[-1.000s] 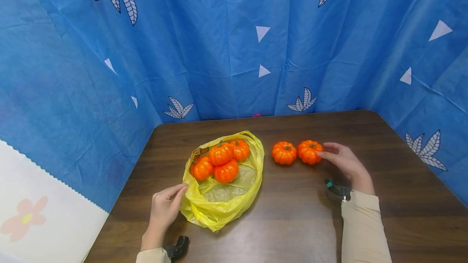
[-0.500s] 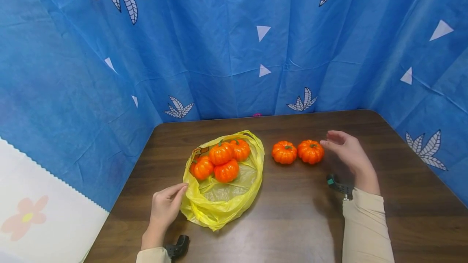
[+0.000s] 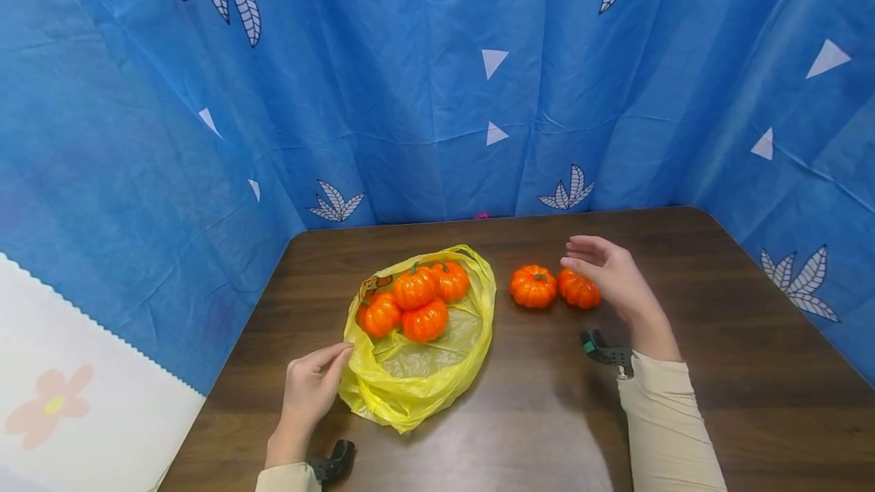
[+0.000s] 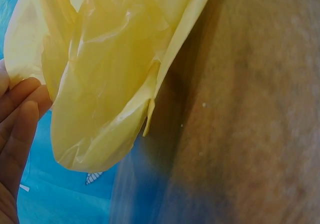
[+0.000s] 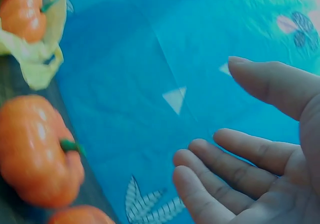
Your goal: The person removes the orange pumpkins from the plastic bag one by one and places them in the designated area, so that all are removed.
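A yellow plastic bag [image 3: 410, 399] lies with its mouth spread wide on the table. Several small orange pumpkins [image 3: 414, 288] with green stems are heaped toward its far left side. My left hand [image 3: 311, 386] pinches the bag's near left rim between thumb and fingers. Outside the bag, to its right, one pumpkin [image 3: 532, 286] sits beside another pumpkin [image 3: 577, 291]. Over the rightmost one hovers my right hand [image 3: 615, 279], partly covering it in the head view. Its thumb stands apart from the fingers [image 5: 235, 166], and nothing is between them.
The dark wooden table [image 3: 533, 416] ends at a blue curtain [image 3: 437, 97] with leaf and triangle prints. At the left hangs a white cloth [image 3: 82, 370] with a flower print. Each wrist wears a black camera mount [image 3: 333, 462].
The right hand has let go of the rightmost pumpkin, drawn back, then lifted and swung left above it. The left hand stays on the bag's rim.
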A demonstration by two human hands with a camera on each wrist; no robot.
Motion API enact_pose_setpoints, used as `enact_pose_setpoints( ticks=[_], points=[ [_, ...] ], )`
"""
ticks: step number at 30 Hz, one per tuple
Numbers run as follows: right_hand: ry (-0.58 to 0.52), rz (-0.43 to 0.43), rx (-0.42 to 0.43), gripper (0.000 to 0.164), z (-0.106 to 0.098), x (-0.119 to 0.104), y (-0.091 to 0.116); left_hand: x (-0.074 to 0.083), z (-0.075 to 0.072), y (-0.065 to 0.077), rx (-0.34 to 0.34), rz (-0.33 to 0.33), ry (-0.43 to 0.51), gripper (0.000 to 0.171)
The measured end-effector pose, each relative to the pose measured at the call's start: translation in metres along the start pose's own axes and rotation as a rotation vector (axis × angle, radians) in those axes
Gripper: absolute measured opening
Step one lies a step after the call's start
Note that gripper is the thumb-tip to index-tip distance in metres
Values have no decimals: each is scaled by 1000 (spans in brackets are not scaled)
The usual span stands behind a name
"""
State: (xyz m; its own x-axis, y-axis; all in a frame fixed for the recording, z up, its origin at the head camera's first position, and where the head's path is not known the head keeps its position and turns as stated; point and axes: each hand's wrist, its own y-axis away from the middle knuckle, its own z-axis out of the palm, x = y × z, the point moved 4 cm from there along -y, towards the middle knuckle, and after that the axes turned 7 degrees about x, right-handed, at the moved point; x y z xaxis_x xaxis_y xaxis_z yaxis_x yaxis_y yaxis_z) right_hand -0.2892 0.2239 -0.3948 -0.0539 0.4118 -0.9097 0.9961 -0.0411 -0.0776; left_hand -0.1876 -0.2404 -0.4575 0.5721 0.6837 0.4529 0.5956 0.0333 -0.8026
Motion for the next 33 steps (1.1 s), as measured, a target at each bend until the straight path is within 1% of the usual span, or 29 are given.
enact_pose_setpoints(
  ticks=[5, 11, 17, 23, 28, 33],
  points=[
    [-52, 8, -18, 66, 21, -11, 0, 0, 1, 0, 4, 11, 1, 22],
    [-80, -28, -58, 63, 49, -19, 1, 0, 2, 3, -12, 2, 12, 21],
    [-102, -54, -95, 62, 74, -27, 3, 1, 1, 3, -1, 21, 3, 22],
    [-133, -89, -139, 58, 101, -32, 6, 0, 1, 2, -1, 19, 4, 23],
    [-146, -91, -180, 63, 122, -34, 7, -1, 1, 2, -3, 23, 31, 17],
    [-139, -97, -206, 68, 141, -36, 8, 0, 1, 3, -2, 29, 22, 16]
  ],
)
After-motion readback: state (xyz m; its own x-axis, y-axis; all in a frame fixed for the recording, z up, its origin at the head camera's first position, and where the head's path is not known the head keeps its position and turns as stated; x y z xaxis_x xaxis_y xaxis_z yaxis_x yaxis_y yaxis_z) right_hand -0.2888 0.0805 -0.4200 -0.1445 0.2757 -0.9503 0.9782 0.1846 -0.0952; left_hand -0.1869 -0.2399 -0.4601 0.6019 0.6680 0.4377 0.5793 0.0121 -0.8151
